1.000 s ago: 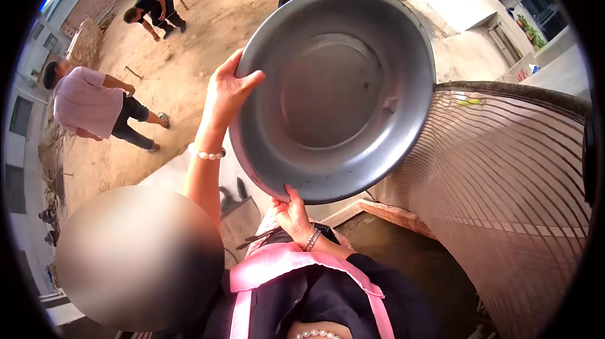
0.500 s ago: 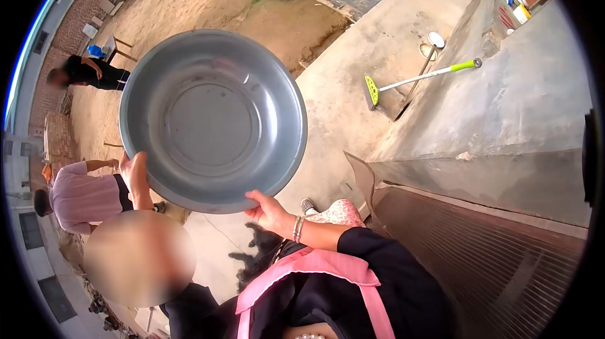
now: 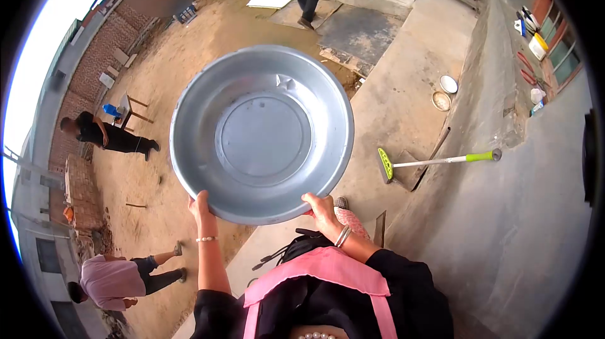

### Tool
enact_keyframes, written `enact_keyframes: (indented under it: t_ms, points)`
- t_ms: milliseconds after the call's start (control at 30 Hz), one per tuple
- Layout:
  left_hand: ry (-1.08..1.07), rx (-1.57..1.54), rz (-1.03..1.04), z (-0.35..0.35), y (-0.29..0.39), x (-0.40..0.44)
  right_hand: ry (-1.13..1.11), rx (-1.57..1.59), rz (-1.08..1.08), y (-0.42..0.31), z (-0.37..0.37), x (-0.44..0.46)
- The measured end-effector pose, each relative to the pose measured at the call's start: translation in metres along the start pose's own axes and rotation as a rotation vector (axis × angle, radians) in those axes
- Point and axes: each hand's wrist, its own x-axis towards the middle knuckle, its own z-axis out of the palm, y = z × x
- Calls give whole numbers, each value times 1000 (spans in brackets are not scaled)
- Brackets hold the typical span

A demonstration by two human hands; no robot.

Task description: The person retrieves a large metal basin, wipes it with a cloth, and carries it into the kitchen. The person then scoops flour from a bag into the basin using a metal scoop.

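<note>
Dirt yard (image 3: 151,175) left of basin (image 3: 263,134), L hand (image 3: 201,205) & R hand (image 3: 323,210) clamped on basin's near rim, fingers partly hidden, white bowl (image 3: 448,84) well right of basin.

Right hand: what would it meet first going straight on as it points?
The right hand would first meet the shiny, round grey basin it is holding; depth beyond that is hard to judge.
</note>
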Motion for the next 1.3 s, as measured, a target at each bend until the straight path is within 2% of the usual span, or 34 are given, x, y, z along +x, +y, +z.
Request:
enact_keyframes:
  t_ms: [67, 133, 233, 300, 400, 467, 567, 667, 700, 733, 867, 967, 1033, 1100, 1200, 1267, 1300]
  points:
    - [95, 46, -40, 59, -7, 34, -27, -58, -121, -49, -3, 42]
    - [-22, -3, -66, 123, 5, 45, -19, -203, -216, -102, -7, 68]
    - [-212, -22, -54, 205, 7, 70, 92, -151, -250, -177, -1, 91]
    - [-243, -22, -92, 275, -1, 94, 172, -105, -298, -217, -6, 130]
    - [-378, -46, -128, 401, -22, 131, 291, 19, -474, -277, -23, 205]
    - [-449, -33, -155, 467, -42, 156, 264, -41, -426, -326, -41, 246]
    - [-545, -39, -192, 602, -73, 200, 395, -40, -497, -407, -47, 297]
    - [-692, -71, -317, 720, -75, 202, 531, -71, -538, -485, -69, 332]
    - [-765, -21, -245, 751, -82, 204, 550, -78, -541, -503, -78, 335]
    - [-808, -38, -277, 788, -87, 206, 563, -87, -550, -526, -88, 347]
    - [-838, 69, -278, 950, -119, 205, 635, 123, -678, -587, -150, 432]
    - [-892, 87, -251, 1057, -137, 205, 661, 279, -613, -656, -182, 492]
    - [-927, 133, -221, 1121, -151, 212, 665, 147, -647, -699, -205, 533]
    - [-886, -6, -216, 1186, -155, 211, 698, 83, -698, -765, -231, 583]
    - [-850, 86, -175, 1253, -129, 241, 442, -146, -605, -843, -257, 644]
    - [-808, 153, -195, 1304, -109, 244, 440, -68, -501, -907, -255, 676]
    - [-769, 135, -188, 1329, -113, 256, 478, -57, -528, -941, -252, 691]
